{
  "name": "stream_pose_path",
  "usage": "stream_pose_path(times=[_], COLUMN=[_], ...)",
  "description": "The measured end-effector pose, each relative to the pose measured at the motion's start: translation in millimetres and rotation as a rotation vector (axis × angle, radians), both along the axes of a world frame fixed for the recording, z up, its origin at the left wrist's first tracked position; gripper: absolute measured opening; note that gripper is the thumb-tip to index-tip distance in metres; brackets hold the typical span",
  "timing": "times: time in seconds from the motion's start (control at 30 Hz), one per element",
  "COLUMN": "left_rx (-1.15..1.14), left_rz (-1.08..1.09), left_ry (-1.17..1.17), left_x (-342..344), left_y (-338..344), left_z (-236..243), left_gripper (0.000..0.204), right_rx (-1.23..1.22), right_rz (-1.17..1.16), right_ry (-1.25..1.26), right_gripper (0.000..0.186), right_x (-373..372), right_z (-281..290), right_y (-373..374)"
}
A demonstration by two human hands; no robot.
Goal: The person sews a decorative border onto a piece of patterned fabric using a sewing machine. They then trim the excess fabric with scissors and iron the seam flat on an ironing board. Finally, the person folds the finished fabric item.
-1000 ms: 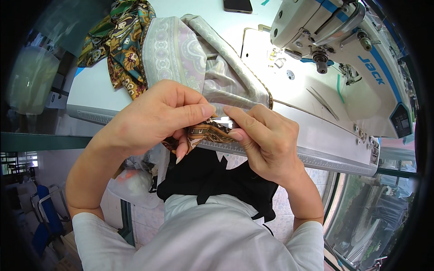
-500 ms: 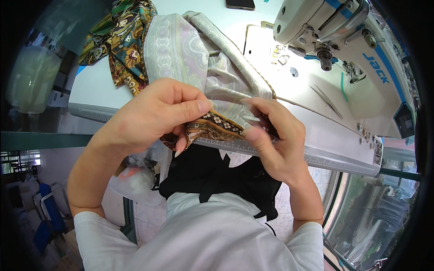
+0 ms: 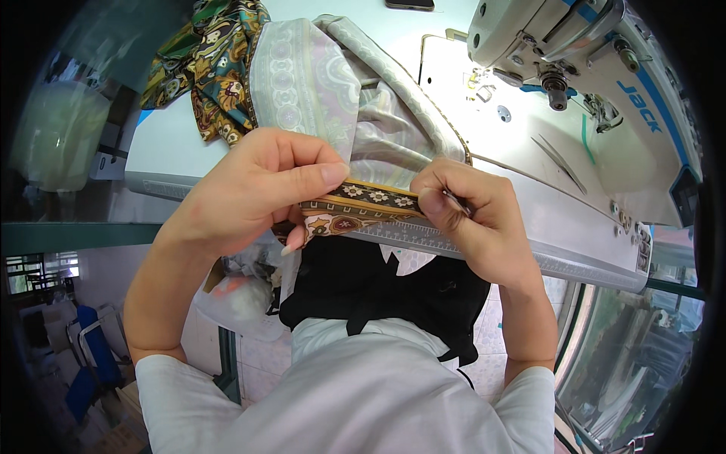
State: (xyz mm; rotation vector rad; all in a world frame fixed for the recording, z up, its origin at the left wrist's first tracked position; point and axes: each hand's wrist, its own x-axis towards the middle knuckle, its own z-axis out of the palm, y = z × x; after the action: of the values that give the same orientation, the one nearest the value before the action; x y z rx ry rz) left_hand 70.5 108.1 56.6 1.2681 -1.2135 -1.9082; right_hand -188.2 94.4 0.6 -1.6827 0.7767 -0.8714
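My left hand (image 3: 265,181) pinches the brown patterned border (image 3: 374,204) of a large fabric, thumb on top near its upper edge. My right hand (image 3: 469,216) grips the same strip farther right, fingers curled at the fold, and the border is stretched flat between them. Whether anything else is inside my right fingers I cannot make out. The pale reverse side (image 3: 299,83) lies spread beyond my hands, with a bunched teal, brown and gold printed part (image 3: 219,72) at the upper left. Black cloth (image 3: 378,303) lies across my lap below the table edge.
A white-and-blue sewing machine (image 3: 590,91) stands at right, with metal tweezers (image 3: 560,163) lying beside it. A dark phone (image 3: 408,4) is at the back. A silver ruler (image 3: 537,265) runs along the table's front edge. Plastic bags (image 3: 242,295) sit lower left; a blue chair (image 3: 98,348) is far left.
My right hand has moved right along the folded border, stretching more of it out between my hands. The whole scene has shifted slightly right in the picture.
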Motion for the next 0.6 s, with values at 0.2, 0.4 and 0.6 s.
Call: stream_pose_path(times=[0.2,0.4,0.6], left_rx=[-0.026,-0.031,-0.041], left_rz=[-0.054,-0.01,0.024], left_ry=[-0.066,-0.134,-0.107], left_x=[-2.9,-6.2,0.2], left_y=[-0.3,0.7,5.6], left_z=[3.0,5.8,1.9], left_gripper=[0.028,0.021,0.018], right_rx=[0.07,0.073,0.077], right_rz=[0.002,0.002,-0.004], right_ry=[0.045,0.034,0.034], right_gripper=[0.016,0.016,0.017], right_x=[4.0,9.0,10.4], right_z=[4.4,7.0,7.7], right_y=[1.0,1.6,2.2])
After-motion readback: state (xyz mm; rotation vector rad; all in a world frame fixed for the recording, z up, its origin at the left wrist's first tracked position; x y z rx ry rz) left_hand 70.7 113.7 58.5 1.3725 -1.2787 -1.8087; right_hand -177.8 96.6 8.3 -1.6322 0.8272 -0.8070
